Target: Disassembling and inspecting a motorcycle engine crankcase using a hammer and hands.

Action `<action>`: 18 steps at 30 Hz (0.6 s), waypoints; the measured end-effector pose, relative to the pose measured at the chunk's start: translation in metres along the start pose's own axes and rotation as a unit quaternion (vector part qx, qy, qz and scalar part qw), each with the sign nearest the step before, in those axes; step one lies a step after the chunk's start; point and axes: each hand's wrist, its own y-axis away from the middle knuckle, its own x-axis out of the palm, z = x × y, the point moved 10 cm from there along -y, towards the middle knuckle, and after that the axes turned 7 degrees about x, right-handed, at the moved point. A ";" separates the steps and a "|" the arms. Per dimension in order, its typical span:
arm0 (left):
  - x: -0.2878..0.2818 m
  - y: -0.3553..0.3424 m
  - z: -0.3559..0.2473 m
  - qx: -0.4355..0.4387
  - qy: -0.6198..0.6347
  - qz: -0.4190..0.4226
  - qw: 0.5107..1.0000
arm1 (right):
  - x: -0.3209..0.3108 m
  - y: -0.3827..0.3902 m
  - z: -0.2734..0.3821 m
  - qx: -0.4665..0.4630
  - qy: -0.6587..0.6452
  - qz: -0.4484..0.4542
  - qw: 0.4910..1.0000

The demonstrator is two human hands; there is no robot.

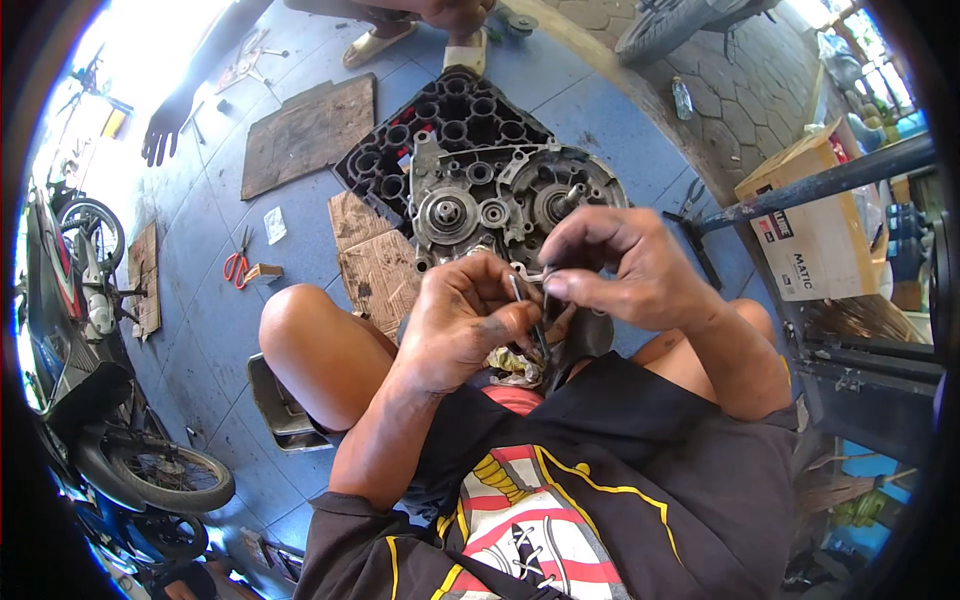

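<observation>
In front of my chest, my left hand (465, 325) is closed around a thin dark rod (538, 330) with a paler upper end. My right hand (630, 270) is beside it, thumb and forefinger pinched near the rod's upper end. Whatever lies between those fingertips is too small to make out. Just beyond both hands, a greasy grey engine case (480, 175) with round bearings and a shaft is propped on a black plastic crate (470, 105). A crumpled, stained rag (515, 368) lies below my hands, between my legs.
Orange-handled scissors (236, 268) and a small box (264, 273) lie at left, near cardboard (375, 260). A brown board (310, 135) lies farther off. Another person's sandalled foot (465, 55) is beyond the crate. Motorcycles (165, 470) stand left; a carton (815, 225) and metal bar (810, 190) stand right.
</observation>
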 end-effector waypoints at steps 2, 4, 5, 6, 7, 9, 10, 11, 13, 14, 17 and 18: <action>-0.009 -0.002 -0.003 0.025 0.005 -0.028 0.999 | -0.033 0.008 0.019 -0.052 0.062 -0.097 0.992; -0.019 0.000 -0.014 0.039 0.005 -0.067 0.997 | -0.064 0.015 0.024 -0.056 0.085 -0.156 0.982; -0.023 0.000 -0.018 0.053 0.007 -0.080 0.995 | -0.087 0.021 0.020 -0.064 0.099 -0.219 0.969; -0.027 -0.001 -0.021 0.066 0.021 -0.080 0.994 | -0.104 0.027 0.017 -0.073 0.113 -0.280 0.950; -0.031 0.000 -0.021 0.071 0.030 -0.092 0.993 | -0.105 0.028 0.011 -0.069 0.118 -0.280 0.950; -0.037 -0.001 -0.028 0.084 0.022 -0.099 0.991 | -0.100 0.024 -0.008 -0.008 0.255 -0.286 0.924; -0.039 0.000 -0.029 0.093 0.052 -0.101 0.989 | -0.091 0.020 -0.005 -0.065 0.314 -0.276 0.906; -0.040 0.000 -0.030 0.090 0.054 -0.099 0.990 | -0.092 0.018 -0.011 -0.061 0.316 -0.277 0.906; -0.046 0.001 -0.035 0.106 0.064 -0.130 0.984 | -0.080 0.016 -0.007 -0.102 0.430 -0.265 0.857; -0.050 0.003 -0.037 0.116 0.081 -0.139 0.980 | -0.080 0.015 -0.008 -0.108 0.422 -0.265 0.860; -0.053 0.007 -0.046 0.141 0.084 -0.148 0.975 | -0.082 0.018 -0.009 -0.097 0.394 -0.273 0.872; -0.056 0.008 -0.048 0.149 0.079 -0.151 0.974 | -0.079 0.019 -0.007 -0.097 0.393 -0.272 0.873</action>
